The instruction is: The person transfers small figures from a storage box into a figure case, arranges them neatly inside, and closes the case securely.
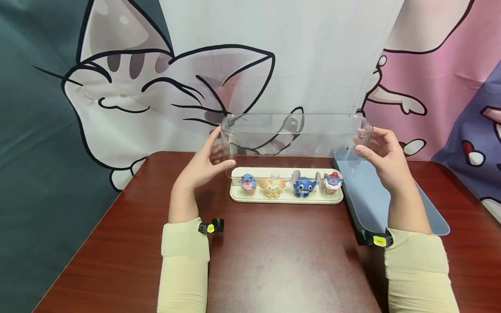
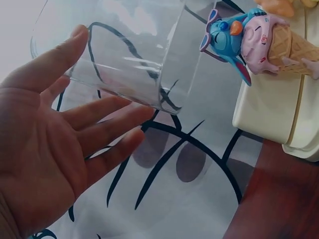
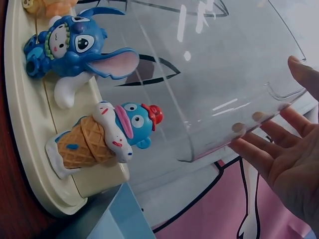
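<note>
A clear plastic display cover (image 1: 293,135) is held up between both hands, above and slightly behind a cream stepped base (image 1: 282,199). My left hand (image 1: 201,167) grips its left end, thumb in front and fingers behind. At the opposite end my right hand (image 1: 385,158) holds it, fingertips on the end wall in the right wrist view. Several figurines stand in a row on the base: a blue character on a pink ice-cream cone (image 2: 256,45), a yellow-orange figure (image 1: 273,187), a big-eared blue figure (image 3: 82,42) and a red-capped blue character on a cone (image 3: 112,132).
A blue-grey tray (image 1: 372,195) lies right of the base, partly under the right forearm. The brown wooden table (image 1: 282,261) stretches toward me. A curtain with cartoon cats (image 1: 129,95) hangs right behind the table.
</note>
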The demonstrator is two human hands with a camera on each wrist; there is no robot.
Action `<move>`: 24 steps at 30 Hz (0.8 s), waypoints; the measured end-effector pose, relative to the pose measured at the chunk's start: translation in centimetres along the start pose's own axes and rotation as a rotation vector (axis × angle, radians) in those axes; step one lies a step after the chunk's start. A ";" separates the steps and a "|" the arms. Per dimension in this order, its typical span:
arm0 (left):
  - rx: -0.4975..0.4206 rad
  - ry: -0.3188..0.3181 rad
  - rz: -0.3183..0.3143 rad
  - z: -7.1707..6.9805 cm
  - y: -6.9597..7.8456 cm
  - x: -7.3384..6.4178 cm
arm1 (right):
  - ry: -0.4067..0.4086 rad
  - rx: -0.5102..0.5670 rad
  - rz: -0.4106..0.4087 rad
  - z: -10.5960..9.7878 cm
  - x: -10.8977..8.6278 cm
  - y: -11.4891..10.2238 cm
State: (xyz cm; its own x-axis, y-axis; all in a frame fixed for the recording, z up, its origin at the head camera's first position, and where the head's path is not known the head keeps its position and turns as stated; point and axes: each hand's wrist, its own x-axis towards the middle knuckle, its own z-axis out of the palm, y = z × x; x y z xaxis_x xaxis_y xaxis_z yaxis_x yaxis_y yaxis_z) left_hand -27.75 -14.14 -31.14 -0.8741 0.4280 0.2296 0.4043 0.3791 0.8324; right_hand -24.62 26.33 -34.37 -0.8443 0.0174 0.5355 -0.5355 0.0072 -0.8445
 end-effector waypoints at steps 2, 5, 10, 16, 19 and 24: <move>0.010 -0.015 -0.017 0.0 0.0 0.0 | -0.027 0.029 0.011 -0.1 -0.1 0.0; 0.028 -0.027 -0.049 -0.2 -0.9 0.2 | -0.065 0.059 0.029 -0.3 -0.1 0.0; 0.103 -0.034 -0.080 -0.3 -2.6 0.6 | -0.110 0.019 0.049 -0.7 -0.3 0.2; 0.176 -0.036 -0.090 -0.1 -3.0 0.8 | -0.141 -0.079 0.064 -1.0 -0.5 0.5; 0.226 -0.042 -0.105 0.0 -2.9 0.8 | -0.148 -0.108 0.096 -1.1 -0.5 0.6; 0.264 -0.056 -0.131 0.0 -2.9 0.8 | -0.166 -0.273 0.179 -1.1 -0.4 0.7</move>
State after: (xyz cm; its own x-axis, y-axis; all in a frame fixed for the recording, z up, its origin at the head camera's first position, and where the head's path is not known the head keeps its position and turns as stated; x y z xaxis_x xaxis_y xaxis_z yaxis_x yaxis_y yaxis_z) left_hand -29.60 -14.89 -33.40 -0.9103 0.4032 0.0942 0.3512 0.6312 0.6915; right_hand -24.67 27.43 -35.13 -0.9279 -0.1195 0.3533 -0.3729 0.2861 -0.8827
